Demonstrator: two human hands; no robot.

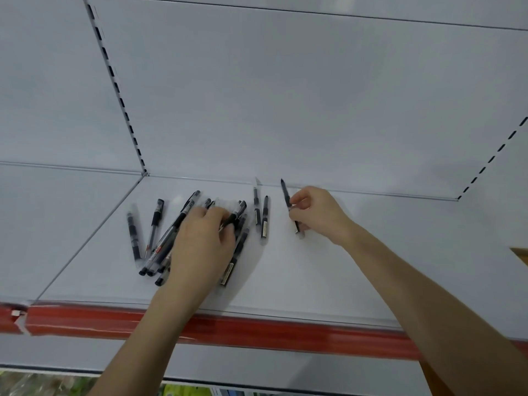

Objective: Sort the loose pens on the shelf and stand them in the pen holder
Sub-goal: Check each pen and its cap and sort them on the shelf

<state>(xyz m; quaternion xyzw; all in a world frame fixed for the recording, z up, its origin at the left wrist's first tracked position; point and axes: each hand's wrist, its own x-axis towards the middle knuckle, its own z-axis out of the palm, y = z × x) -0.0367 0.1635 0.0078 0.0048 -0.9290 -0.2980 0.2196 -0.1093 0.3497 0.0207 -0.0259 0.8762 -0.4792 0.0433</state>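
Several black-capped pens lie in a loose pile [163, 244] on the white shelf [300, 267]. My left hand [204, 244] rests over the pile, and its fingers curl round one black pen [238, 213] at the pile's right side. Two pens [261, 215] lie side by side just right of the pile. Further right, my right hand [317, 212] pinches a single dark pen [285, 191], tilted with its tip toward the back wall. No pen holder shows in this view.
A red price strip [257, 331] runs along the shelf's front edge. White back panels with slotted uprights [120, 95] rise behind. A tan object [521, 254] peeks in at the right edge. Green packaging shows below the shelf.
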